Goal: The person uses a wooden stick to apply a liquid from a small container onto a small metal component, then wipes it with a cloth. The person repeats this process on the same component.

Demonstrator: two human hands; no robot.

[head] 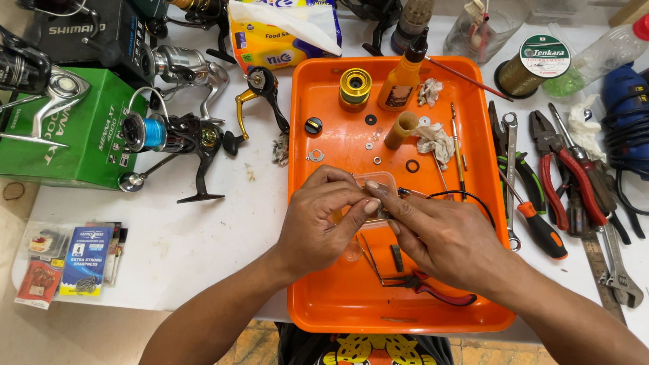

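Over the middle of an orange tray, my left hand and my right hand meet fingertip to fingertip. Together they pinch a small dark metal part, mostly hidden by the fingers. A small clear plastic box lies just behind the fingertips. A thin black wire bail curves out from behind my right hand. Red-handled pliers lie on the tray under my right wrist.
The tray also holds a gold spool, an orange oil bottle, washers and rag scraps. Fishing reels and a green box sit left, hook packets at front left, pliers, wrenches and a screwdriver right.
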